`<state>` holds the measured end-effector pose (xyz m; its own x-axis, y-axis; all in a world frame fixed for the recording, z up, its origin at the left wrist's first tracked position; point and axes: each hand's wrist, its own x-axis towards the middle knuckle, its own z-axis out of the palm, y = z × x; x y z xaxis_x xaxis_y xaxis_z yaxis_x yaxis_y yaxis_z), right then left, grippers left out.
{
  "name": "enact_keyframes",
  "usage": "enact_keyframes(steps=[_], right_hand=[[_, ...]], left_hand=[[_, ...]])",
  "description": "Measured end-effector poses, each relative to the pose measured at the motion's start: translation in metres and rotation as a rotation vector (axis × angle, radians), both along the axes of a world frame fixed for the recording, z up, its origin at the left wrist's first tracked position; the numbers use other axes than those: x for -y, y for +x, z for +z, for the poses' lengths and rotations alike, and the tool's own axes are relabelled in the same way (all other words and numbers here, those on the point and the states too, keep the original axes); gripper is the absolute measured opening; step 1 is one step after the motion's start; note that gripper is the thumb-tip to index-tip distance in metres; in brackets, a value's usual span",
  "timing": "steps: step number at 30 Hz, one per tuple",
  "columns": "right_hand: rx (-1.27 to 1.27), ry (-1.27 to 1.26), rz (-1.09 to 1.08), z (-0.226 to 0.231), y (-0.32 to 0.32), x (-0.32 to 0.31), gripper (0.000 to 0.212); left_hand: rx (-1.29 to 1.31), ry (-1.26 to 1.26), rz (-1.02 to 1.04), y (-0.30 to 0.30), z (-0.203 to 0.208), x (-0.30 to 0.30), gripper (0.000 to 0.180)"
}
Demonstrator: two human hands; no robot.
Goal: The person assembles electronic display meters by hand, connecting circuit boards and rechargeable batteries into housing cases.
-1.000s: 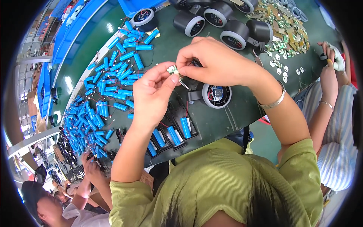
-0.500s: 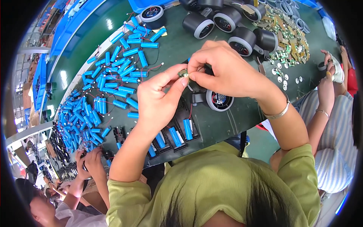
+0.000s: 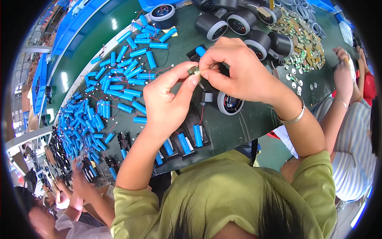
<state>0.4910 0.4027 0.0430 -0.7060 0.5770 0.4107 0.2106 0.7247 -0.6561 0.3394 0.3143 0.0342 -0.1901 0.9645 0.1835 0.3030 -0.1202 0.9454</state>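
Note:
Between thumb and forefinger of my left hand [image 3: 167, 89] is a small green circuit board [image 3: 193, 70], held above the table. My right hand [image 3: 236, 69] is closed in a pinch against the board's right edge; what its fingertips grip is mostly hidden, though thin wires show just below. Under my hands lies a black lamp head with a grey ring [image 3: 230, 104], joined to a short black bracket [image 3: 207, 97]. Black open cases with blue battery cells [image 3: 184, 143] stand along the near edge. Another blue cell [image 3: 200, 51] in a black case is partly covered by my right hand.
Loose blue cells with leads [image 3: 127, 71] spread over the left of the green table [image 3: 175, 55]. Several black lamp heads [image 3: 238, 22] stand at the back, beside a heap of small circuit boards [image 3: 304, 44]. Co-workers' hands [image 3: 81, 181] are at the left and at the right [image 3: 344, 67].
My hands stay together with a slight shift, and the board shows more plainly. The co-worker's hands at the left have moved down, away from the cells.

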Motion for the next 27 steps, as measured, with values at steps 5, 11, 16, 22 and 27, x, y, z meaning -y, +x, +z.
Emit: enact_keyframes(steps=[5, 11, 16, 22, 27], right_hand=[[-0.04, -0.053, 0.038, 0.0, 0.002, 0.005, 0.004], [-0.001, 0.049, -0.076, 0.003, 0.002, 0.007, 0.003], [-0.005, 0.016, -0.034, 0.003, 0.004, 0.012, 0.004], [-0.036, 0.006, -0.071, 0.002, 0.003, 0.006, 0.005], [0.011, -0.03, -0.049, 0.003, 0.005, 0.017, 0.004]], left_hand=[[-0.14, 0.088, -0.025, -0.002, -0.001, 0.003, 0.02], [0.079, 0.101, 0.018, 0.003, -0.004, -0.002, 0.017], [-0.343, 0.287, -0.036, -0.004, 0.001, 0.001, 0.017], [0.176, 0.119, 0.068, 0.006, -0.01, -0.003, 0.017], [-0.37, 0.328, 0.049, 0.002, -0.004, 0.005, 0.015]])
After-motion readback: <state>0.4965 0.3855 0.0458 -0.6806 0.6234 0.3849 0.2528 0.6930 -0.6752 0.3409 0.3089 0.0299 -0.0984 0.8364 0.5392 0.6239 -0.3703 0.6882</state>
